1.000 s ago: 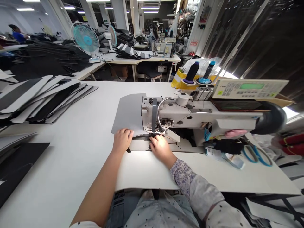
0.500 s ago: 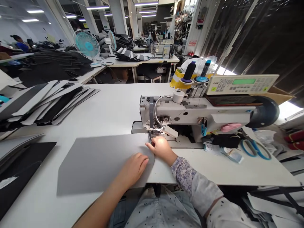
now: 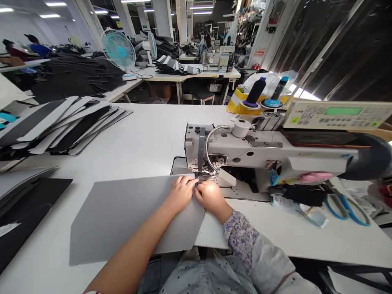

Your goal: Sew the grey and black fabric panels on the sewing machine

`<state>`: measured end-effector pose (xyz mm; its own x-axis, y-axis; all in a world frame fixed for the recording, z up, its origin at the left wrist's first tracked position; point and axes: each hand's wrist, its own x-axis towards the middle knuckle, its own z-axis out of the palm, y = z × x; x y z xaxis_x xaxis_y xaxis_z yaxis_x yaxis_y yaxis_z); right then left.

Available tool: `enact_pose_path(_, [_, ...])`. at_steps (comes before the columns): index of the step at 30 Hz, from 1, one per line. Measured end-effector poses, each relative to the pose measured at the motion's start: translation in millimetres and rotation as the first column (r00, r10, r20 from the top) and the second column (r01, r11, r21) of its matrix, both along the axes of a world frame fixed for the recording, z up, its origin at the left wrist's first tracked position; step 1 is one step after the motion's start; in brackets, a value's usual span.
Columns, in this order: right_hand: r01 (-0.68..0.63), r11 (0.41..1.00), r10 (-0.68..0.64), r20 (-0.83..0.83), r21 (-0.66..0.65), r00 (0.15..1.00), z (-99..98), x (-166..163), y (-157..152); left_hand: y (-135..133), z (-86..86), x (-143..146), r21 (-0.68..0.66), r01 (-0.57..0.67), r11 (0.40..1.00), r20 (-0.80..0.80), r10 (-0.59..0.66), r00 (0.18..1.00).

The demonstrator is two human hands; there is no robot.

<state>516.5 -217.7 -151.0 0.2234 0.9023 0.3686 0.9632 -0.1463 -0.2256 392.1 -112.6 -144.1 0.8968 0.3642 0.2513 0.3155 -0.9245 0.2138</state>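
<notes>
A large grey sheet (image 3: 122,212) lies flat on the white table, its right corner at the needle of the sewing machine (image 3: 245,151). My left hand (image 3: 180,192) rests on that corner with fingers curled and pressing down. My right hand (image 3: 211,196) sits just to its right, fingers pinched together on the sheet's edge under the presser foot. The two hands almost touch.
A fanned stack of black and white cut panels (image 3: 58,122) lies at the left, with a black sheet (image 3: 24,208) nearer me. Blue scissors (image 3: 346,204) and clutter sit to the machine's right. A control panel (image 3: 337,114), thread cones (image 3: 255,92) and a fan (image 3: 119,51) stand behind.
The grey sheet, first behind the machine's left, was pulled toward me and laid flat. My left hand then slid up along it to the needle beside the right hand.
</notes>
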Motion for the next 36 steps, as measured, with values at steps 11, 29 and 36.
enact_pose_path(11, [0.014,0.996,-0.014,0.000,0.093,1.000,-6.9,0,4,12,0.9,4,-0.023,0.068,0.997,0.015,-0.068,0.998])
enact_pose_path(29, [0.030,0.999,-0.026,-0.088,0.043,0.996,-6.2,2,-1,20,6.6,-7,-0.032,0.085,0.996,-0.055,-0.087,0.995])
enact_pose_path(36, [-0.047,0.998,0.052,-0.139,0.042,0.989,-12.3,2,-11,130,44.3,-203,0.212,-0.734,0.645,-0.112,0.762,0.637])
